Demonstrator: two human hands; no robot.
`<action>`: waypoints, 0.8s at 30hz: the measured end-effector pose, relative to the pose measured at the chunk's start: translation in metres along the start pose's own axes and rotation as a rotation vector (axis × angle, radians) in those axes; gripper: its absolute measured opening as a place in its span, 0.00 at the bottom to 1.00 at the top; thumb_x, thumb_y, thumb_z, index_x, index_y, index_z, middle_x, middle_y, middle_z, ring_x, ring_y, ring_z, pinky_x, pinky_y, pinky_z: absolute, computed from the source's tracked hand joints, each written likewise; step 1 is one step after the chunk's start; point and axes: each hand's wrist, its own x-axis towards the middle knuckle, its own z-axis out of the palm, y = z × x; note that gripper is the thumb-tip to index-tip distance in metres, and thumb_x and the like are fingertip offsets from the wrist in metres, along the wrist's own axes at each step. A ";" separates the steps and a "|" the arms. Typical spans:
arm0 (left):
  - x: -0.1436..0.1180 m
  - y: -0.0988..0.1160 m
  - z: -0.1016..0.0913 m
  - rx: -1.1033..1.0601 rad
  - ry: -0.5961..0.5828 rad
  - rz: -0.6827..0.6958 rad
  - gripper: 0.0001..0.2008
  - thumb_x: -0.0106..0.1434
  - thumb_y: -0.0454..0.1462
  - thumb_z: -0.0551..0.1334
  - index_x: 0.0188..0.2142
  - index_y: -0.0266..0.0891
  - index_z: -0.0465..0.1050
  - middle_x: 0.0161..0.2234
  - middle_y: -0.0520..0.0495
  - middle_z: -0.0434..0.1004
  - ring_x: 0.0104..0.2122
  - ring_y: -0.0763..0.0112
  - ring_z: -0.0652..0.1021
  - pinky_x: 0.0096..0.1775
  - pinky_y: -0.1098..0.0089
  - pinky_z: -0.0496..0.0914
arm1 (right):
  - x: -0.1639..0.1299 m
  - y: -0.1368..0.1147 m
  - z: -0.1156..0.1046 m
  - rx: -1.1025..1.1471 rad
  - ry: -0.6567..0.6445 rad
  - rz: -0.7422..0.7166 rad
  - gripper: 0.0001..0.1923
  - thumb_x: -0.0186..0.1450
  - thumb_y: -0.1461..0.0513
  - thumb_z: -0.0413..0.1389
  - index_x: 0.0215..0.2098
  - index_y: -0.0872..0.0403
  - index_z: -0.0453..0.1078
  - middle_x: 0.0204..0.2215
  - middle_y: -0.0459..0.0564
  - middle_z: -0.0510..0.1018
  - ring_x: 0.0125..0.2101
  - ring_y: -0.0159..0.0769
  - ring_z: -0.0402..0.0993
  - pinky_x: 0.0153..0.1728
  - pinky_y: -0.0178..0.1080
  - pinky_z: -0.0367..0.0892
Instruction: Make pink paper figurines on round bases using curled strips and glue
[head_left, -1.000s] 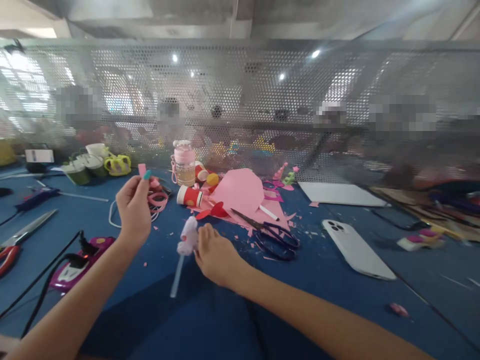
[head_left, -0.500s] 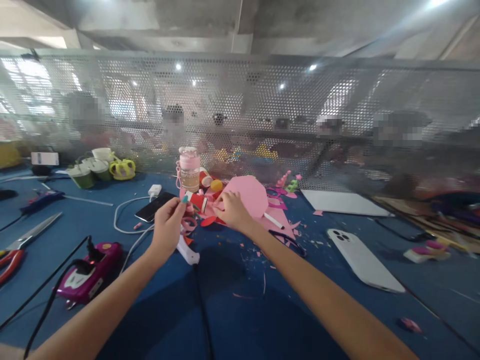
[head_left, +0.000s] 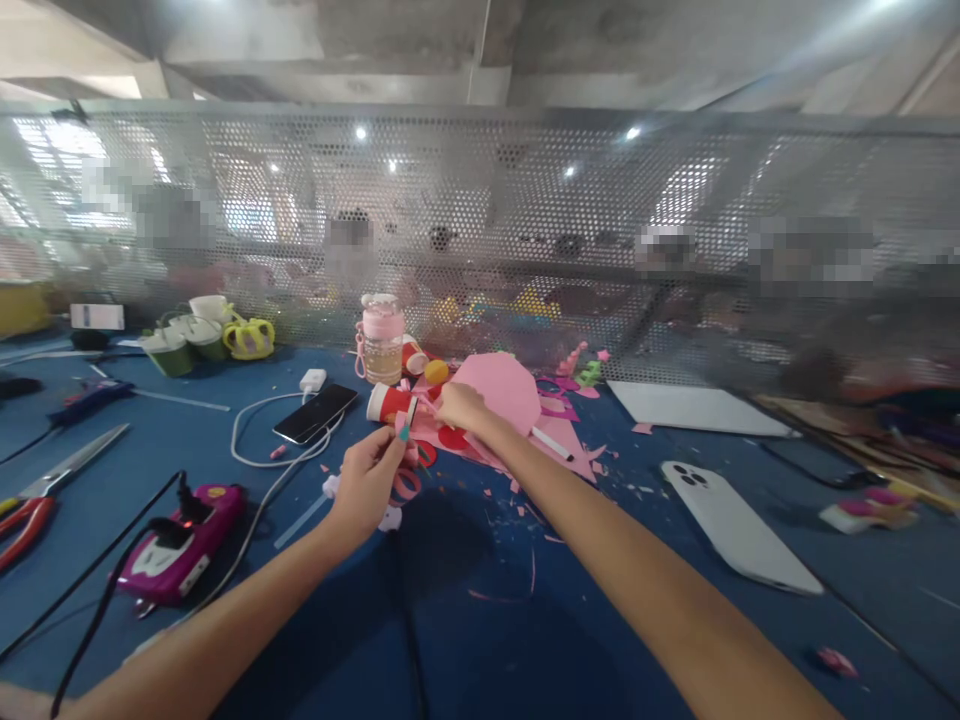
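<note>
Left hand [head_left: 369, 478] pinched on a pink strip [head_left: 401, 425]; right hand [head_left: 459, 405] reaches onto pink paper [head_left: 501, 388] beside red cup [head_left: 388, 403], grip indiscernible; scraps strewn on blue table [head_left: 600, 560].

A perforated metal screen [head_left: 480, 230] backs the blue table [head_left: 465, 620] under ceiling lights.

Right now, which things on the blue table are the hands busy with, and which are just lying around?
In use:
- left hand, pinching a small pink paper piece
- right hand, on the pink paper pile
- red paper cup, lying beside both hands

Lying about:
- white phone
- black phone
- pink bottle
- purple glue gun
- big scissors
</note>
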 end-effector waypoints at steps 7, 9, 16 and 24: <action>-0.013 0.000 0.012 -0.135 -0.157 -0.141 0.11 0.49 0.41 0.60 0.18 0.35 0.66 0.17 0.54 0.69 0.20 0.79 0.70 0.24 0.79 0.65 | -0.064 0.036 -0.023 0.167 0.149 -0.030 0.08 0.58 0.63 0.53 0.29 0.58 0.73 0.28 0.53 0.79 0.31 0.36 0.73 0.30 0.32 0.62; -0.018 -0.001 0.016 -0.150 -0.192 -0.169 0.12 0.49 0.42 0.60 0.18 0.35 0.66 0.18 0.53 0.69 0.19 0.79 0.70 0.24 0.79 0.65 | -0.084 0.045 -0.023 0.209 0.172 -0.048 0.08 0.58 0.63 0.53 0.30 0.58 0.73 0.28 0.51 0.79 0.30 0.34 0.73 0.30 0.31 0.62; -0.023 0.003 0.019 -0.102 -0.281 -0.195 0.14 0.49 0.46 0.62 0.22 0.35 0.69 0.19 0.52 0.69 0.20 0.76 0.71 0.23 0.76 0.66 | -0.125 0.062 -0.003 0.188 0.474 -0.214 0.05 0.57 0.64 0.55 0.26 0.54 0.73 0.25 0.49 0.77 0.32 0.40 0.66 0.35 0.40 0.60; -0.017 0.011 0.016 -0.067 -0.367 -0.249 0.14 0.47 0.45 0.63 0.23 0.35 0.71 0.17 0.53 0.69 0.18 0.77 0.69 0.22 0.77 0.64 | -0.141 0.057 0.011 0.041 0.730 -0.397 0.12 0.63 0.62 0.48 0.32 0.56 0.72 0.25 0.51 0.74 0.33 0.39 0.59 0.36 0.40 0.55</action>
